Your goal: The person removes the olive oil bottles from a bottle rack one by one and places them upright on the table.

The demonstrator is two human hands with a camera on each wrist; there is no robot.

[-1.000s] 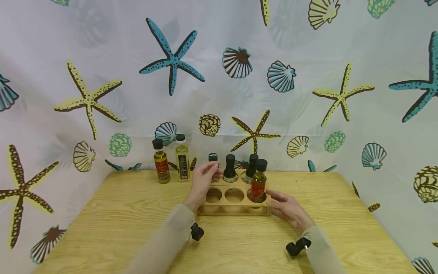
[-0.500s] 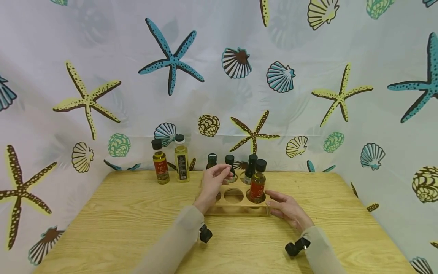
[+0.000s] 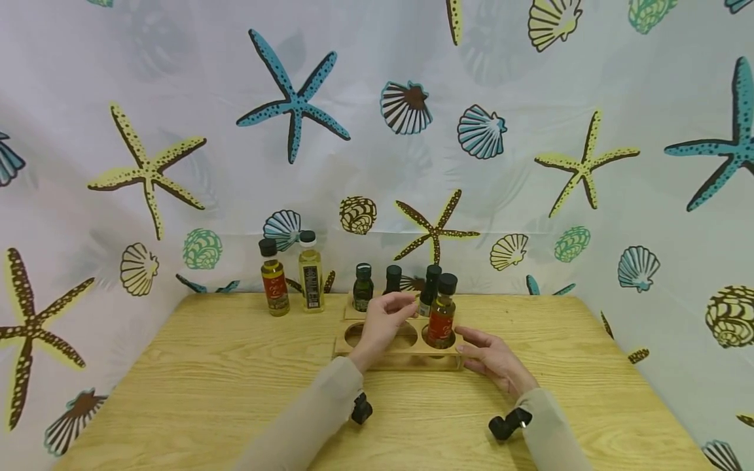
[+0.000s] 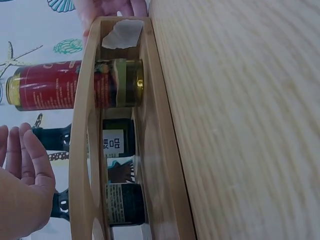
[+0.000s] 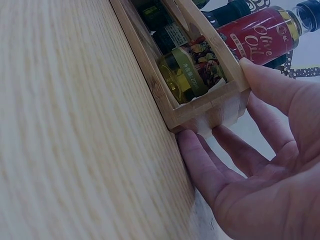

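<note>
Risk, left hand [image 3: 384, 324]: it hangs above the rack's near row, fingers loosely bent, apparently holding nothing. A low sideways sweep could knock the far-middle bottle [image 3: 393, 280] or far-right bottle [image 3: 430, 288].
Risk, right hand [image 3: 491, 358]: thumb and fingers apart, touching the right end of the wooden rack [image 5: 215, 102], not wrapped round it. An uneven push could skew the rack and rattle the near-right red-labelled bottle [image 3: 442, 320].
Count: hands, 2; rack, 1; bottles, 6. Four are racked: three far, including the far-left bottle [image 3: 362, 288], one near-right. Two stand left on the table [image 3: 206, 379]: another red-labelled bottle [image 3: 275, 288], one pale-oil bottle [image 3: 311, 281].
</note>
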